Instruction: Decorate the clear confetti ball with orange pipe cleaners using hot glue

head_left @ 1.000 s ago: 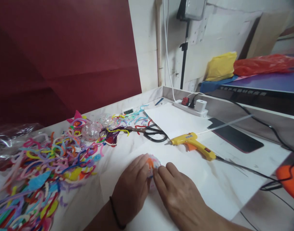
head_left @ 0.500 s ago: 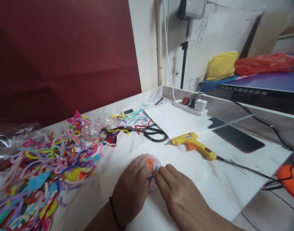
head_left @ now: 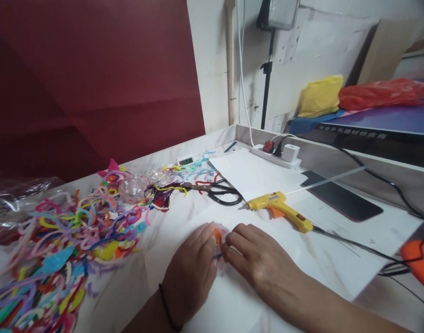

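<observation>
Both of my hands rest on a white paper sheet [head_left: 323, 259] and close round a small clear ball [head_left: 219, 237] with orange and pink bits on it. My left hand [head_left: 193, 273] cups the ball from the left, a black band on its wrist. From the right, my right hand [head_left: 255, 261] presses curled fingers against it. Most of the ball is hidden between the hands. A yellow glue gun [head_left: 277, 208] with an orange trigger lies just beyond my right hand, nozzle pointing left.
A heap of coloured pipe-cleaner shapes [head_left: 69, 240] covers the left of the table, with clear balls [head_left: 133, 188] at its far end. Black scissors [head_left: 222, 192], a power strip [head_left: 277, 155], a dark phone [head_left: 342, 201], cables and an orange object [head_left: 420, 266] lie beyond and to the right.
My right hand has curled its fingers and slid over the ball, hiding more of it. The left hand has hardly moved.
</observation>
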A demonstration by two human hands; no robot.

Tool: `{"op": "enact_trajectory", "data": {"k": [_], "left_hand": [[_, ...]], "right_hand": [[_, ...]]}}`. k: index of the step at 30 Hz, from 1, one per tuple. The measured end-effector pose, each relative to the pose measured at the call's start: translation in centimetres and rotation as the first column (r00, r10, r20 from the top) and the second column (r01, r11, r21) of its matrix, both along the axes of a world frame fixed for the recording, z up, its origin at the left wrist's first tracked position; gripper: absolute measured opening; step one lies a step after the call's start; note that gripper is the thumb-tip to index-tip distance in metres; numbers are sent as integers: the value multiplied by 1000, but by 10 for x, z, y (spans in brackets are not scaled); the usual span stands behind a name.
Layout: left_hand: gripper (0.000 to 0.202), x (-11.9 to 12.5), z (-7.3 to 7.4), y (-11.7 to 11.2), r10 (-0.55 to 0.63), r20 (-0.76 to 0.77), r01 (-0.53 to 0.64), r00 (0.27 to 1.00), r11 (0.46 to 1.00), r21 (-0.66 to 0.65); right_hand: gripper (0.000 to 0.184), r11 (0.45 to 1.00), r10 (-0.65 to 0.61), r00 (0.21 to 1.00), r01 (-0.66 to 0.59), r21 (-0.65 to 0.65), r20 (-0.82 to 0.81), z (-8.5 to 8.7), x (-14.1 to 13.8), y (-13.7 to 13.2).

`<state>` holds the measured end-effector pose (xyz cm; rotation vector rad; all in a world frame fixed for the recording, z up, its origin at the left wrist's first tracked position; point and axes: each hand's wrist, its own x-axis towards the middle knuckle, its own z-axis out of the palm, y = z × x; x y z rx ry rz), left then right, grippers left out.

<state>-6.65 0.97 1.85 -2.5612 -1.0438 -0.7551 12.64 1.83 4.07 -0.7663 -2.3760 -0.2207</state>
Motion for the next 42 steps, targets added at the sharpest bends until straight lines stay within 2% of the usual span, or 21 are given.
{"op": "enact_trajectory", "data": {"k": [7,12,19,26,33,36,42], "left_hand": [[42,-3,0,-4,-22,-4,22,1000,999,-42],[42,-2,4,-3,-30,-7,30,1000,999,-41],[32,1,4,0,-7,6,7,1000,1000,30],[31,1,2,1,15,14,-15,1000,999,49],[30,0,0,4,5,39,-6,999,1000,18],[31,0,0,4,6,38,-7,999,1000,28],[31,1,2,3,5,60,-7,998,999,46]], "right_hand": [[29,993,35,996,-43,-110,-81,-5,1,3],[32,993,20,985,-40,-114,-172,-6,-3,2],[37,997,-16,971,-4,-83,-238,-9,-9,2],[32,995,-19,963,-8,-100,-267,-11,-10,3],[23,976,-22,943,-51,-209,-332,-13,-3,1],[22,971,-46,940,-38,-237,-338,-12,1,1],[27,982,7,960,-59,-180,-278,-10,2,4]]}}
